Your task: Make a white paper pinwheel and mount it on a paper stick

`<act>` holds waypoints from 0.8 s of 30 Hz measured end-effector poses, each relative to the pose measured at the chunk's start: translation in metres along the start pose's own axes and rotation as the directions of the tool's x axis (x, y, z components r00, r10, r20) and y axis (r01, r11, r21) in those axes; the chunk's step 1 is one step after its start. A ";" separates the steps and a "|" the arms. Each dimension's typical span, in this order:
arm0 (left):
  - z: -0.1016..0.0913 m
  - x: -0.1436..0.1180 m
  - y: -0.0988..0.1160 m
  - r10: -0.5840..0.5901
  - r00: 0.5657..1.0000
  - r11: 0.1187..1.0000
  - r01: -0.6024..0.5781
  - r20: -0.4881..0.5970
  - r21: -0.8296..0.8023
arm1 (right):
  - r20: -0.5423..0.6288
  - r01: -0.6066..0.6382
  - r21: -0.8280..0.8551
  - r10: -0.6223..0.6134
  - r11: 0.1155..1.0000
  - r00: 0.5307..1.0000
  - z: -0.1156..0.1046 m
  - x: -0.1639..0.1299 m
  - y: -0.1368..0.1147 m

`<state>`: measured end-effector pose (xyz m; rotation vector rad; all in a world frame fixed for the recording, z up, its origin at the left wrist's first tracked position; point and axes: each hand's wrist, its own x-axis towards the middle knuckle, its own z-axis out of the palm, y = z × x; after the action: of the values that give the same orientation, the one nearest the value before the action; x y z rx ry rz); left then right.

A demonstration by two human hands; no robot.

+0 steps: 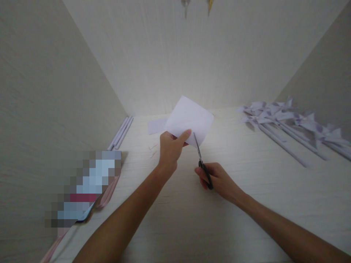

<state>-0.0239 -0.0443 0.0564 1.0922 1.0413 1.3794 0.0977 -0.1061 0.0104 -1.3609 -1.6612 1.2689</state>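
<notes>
My left hand [171, 148] pinches a square sheet of white paper [189, 117] by its lower left edge, thumb on top, holding it above the table. In my right hand [215, 179] is a pair of scissors [204, 170] with black handles. The blades point up and away from me and overlap the paper near its lowest corner. Whether the blades are apart cannot be made out. Behind the held sheet, a smaller strip of white paper [156, 126] lies on the table, partly hidden by it.
Several white paper pinwheels on rolled paper sticks [285, 142] lie at the right. Rolled paper sticks [120, 133] rest along the left wall. A blurred-out device [93, 182] leans there on a pink stand [108, 193]. Small thin bits [153, 150] lie left of my left hand.
</notes>
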 end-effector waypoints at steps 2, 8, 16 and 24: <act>0.000 0.000 0.000 0.002 1.000 1.000 -0.002 0.003 -0.001 | -0.002 -0.006 0.001 0.006 1.000 1.000 0.000 0.000 0.000; -0.001 0.001 -0.001 0.018 1.000 1.000 -0.018 0.011 0.009 | -0.006 0.002 -0.015 -0.002 1.000 1.000 -0.001 0.000 0.001; 0.000 -0.001 -0.001 0.015 1.000 1.000 -0.015 0.017 -0.012 | -0.001 -0.008 0.017 0.008 1.000 1.000 0.001 0.001 0.003; 0.002 -0.003 -0.004 -0.026 1.000 1.000 0.026 0.001 0.003 | -0.013 0.006 0.016 -0.006 1.000 1.000 0.000 0.001 0.002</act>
<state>-0.0214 -0.0472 0.0527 1.0780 1.0540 1.3570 0.0980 -0.1054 0.0084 -1.3507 -1.6421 1.2647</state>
